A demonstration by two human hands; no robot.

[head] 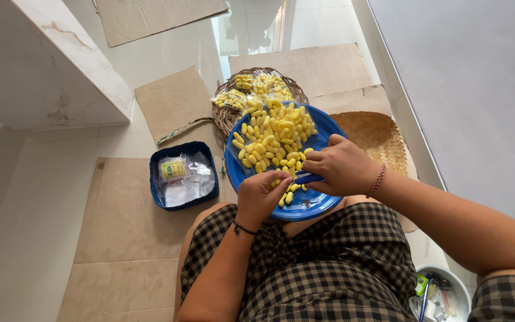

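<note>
Head camera showed a round blue plastic plate [323, 128] heaped with small yellow oblong pieces [275, 137] resting on the person's checked lap. Left hand [261, 197] pinched closed on a few pieces at the plate's near edge; right hand [341, 167] gripped a blue scoop handle [308, 177]. Behind sat a woven basket [225, 113] of bagged pieces.

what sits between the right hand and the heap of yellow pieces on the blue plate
Nothing visible does. The right hand holds a small blue scoop at the near edge of the heap of yellow pieces on the blue plate. The left hand pinches a few pieces beside it, off to the side.
</note>
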